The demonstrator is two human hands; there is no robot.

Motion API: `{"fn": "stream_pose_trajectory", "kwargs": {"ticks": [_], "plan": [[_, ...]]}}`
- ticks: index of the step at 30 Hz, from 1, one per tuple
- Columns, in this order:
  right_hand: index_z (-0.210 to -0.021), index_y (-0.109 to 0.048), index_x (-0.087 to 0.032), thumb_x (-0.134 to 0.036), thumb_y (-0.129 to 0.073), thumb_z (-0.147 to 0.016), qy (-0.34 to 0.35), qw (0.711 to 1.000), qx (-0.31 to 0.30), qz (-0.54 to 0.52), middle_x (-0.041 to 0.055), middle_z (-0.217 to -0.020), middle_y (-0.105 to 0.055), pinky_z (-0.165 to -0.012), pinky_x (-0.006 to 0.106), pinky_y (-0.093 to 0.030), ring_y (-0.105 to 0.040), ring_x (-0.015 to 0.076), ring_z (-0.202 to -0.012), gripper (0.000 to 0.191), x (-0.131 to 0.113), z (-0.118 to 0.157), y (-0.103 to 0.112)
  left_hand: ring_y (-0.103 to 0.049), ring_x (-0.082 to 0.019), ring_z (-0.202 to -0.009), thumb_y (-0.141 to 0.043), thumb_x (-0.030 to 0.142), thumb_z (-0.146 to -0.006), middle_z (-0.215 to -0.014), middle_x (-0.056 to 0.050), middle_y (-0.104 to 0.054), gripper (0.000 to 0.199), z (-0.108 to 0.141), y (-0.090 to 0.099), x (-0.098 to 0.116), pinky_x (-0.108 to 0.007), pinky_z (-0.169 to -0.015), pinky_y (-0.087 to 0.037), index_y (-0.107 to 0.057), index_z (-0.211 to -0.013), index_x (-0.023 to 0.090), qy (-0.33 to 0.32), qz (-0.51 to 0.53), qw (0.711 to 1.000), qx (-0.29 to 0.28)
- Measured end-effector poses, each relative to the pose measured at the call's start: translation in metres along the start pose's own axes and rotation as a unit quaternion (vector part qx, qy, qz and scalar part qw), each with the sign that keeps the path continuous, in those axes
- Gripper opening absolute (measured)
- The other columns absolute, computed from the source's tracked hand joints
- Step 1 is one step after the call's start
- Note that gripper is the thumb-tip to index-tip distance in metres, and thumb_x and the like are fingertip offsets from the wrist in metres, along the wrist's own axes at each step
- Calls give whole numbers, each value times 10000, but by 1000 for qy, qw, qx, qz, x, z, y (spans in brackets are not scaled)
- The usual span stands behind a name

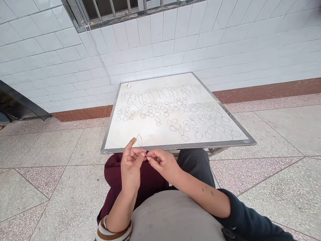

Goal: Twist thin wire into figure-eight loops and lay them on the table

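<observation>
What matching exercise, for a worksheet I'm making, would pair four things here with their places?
1. held wire
2. small white-and-red item
3. window bars
4. loose wires

A. spread over the table
B. beyond the table, at the picture's top
C. pinched in the left hand
D. near the table's far left corner

Pairs: 1-C, 2-D, 3-B, 4-A.

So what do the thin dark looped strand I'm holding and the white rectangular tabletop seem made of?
The strand: likely metal wire, finish unclear, as it holds its loop. The tabletop: perhaps smooth laminate, judging by its flat white surface.
</observation>
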State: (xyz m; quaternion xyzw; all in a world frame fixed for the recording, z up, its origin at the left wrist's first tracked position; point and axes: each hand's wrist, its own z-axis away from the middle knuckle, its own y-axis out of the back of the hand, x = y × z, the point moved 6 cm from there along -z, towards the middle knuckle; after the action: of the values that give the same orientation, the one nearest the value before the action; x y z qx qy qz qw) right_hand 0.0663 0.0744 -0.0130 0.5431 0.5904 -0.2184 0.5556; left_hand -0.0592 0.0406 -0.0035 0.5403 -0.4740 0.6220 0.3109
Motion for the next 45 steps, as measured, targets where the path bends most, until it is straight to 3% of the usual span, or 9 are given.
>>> {"fn": "stream_pose_trajectory", "kwargs": {"ticks": [5, 8, 13, 18, 24, 29, 38, 45], "plan": [[-849, -597, -218, -176, -520, -860, 43, 994, 35, 89, -2, -760, -662, -644, 257, -429, -578, 140, -694, 89, -3, 2, 1, -580, -96, -778, -717, 195, -760, -800, 22, -619, 557, 0, -1, 0, -231, -799, -475, -541, -1285, 257, -4, 6, 1000, 16], [-889, -603, -223, -212, -541, -874, 47, 994, 21, 94, 0, -783, -664, -653, 262, -427, -580, 144, -716, 65, -4, 3, 0, -587, -93, -748, -735, 186, -741, -770, 28, -622, 572, 1, -1, 0, -230, -783, -479, -547, -1278, 249, 1, 30, 999, 38], [-869, -604, -232, -279, -565, -894, 10, 1000, 5, -29, -5, -802, -651, -673, 258, -440, -582, 137, -735, 66, 0, 3, -1, -610, -88, -768, -758, 151, -715, -749, 40, -646, 652, 5, -4, -10, -250, -832, -466, -505, -1308, 251, 48, 133, 988, 66], [-832, -589, -222, -280, -572, -886, -32, 988, -15, -149, -23, -732, -608, -647, 247, -442, -552, 120, -675, 81, 9, 3, -7, -615, -97, -798, -769, 158, -701, -744, 20, -648, 469, 4, -9, -20, -242, -799, -468, -628, -1147, 188, 101, 176, 978, 39], [-844, -607, -229, -249, -582, -872, -24, 996, -17, -84, -11, -791, -629, -661, 254, -424, -544, 130, -711, 43, 11, 7, -5, -608, -123, -908, -786, 149, -672, -837, -14, -674, 434, 2, -1, -17, -255, -825, -463, -660, -1085, 191, 84, 150, 983, 71], [-865, -609, -235, -260, -567, -883, -31, 994, -29, -99, -7, -817, -638, -680, 257, -436, -559, 135, -738, 52, 12, 8, -6, -613, -133, -925, -785, 154, -676, -819, -13, -682, 535, 2, -2, -17, -267, -831, -462, -617, -1180, 217, 83, 154, 982, 71], [-813, -589, -218, -265, -519, -904, -35, 992, -62, -106, -24, -739, -598, -665, 238, -422, -537, 112, -687, 124, 11, 10, -12, -611, -99, -710, -776, 138, -683, -672, 45, -624, 604, 2, 0, -14, -254, -769, -473, -566, -1243, 216, 57, 148, 984, 81], [-852, -595, -222, -267, -460, -923, -51, 993, -72, -78, -28, -702, -575, -642, 241, -413, -533, 115, -666, 159, 9, 12, -14, -613, -93, -689, -752, 145, -712, -652, 66, -602, 594, 3, 0, -12, -281, -853, -466, -542, -1261, 222, 9, 111, 991, 79]]}}
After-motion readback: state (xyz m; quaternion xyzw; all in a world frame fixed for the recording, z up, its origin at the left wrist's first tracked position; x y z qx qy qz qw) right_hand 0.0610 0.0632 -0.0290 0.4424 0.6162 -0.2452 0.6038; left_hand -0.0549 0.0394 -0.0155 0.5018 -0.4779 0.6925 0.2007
